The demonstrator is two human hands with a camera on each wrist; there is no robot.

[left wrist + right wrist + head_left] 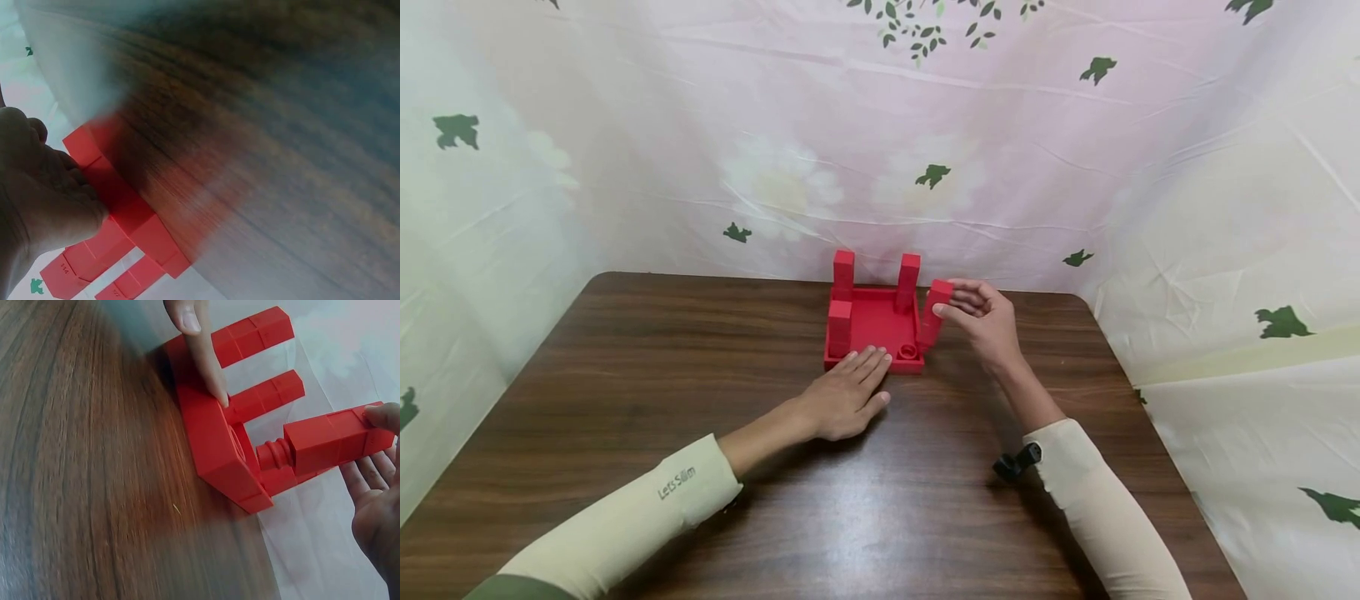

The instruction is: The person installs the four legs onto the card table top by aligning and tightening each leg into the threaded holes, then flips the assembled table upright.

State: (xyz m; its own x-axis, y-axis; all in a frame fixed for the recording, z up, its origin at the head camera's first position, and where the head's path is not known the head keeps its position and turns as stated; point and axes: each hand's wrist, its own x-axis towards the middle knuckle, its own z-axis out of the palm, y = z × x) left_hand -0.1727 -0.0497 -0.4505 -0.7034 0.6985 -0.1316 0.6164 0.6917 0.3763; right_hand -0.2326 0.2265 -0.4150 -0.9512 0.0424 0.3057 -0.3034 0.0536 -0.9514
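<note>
A red square base with raised edges (880, 321) lies on the table. Three red square legs stand upright at its corners: back left (844, 271), back right (910, 273) and front left (840, 327). At the front right corner shows a round socket (907, 352). My right hand (994, 327) pinches a fourth red leg (331, 440) between thumb and fingers, tilted beside that corner. Its threaded end (273, 454) points toward the base, close by the socket. My left hand (846, 398) lies with straight fingers over the front rim of the base.
The brown wooden table (685, 358) reaches back to a hanging patterned cloth (850, 150), close behind the base. More cloth (1240, 250) hangs along the right side. A small black device (1018, 462) sits at the right sleeve's cuff.
</note>
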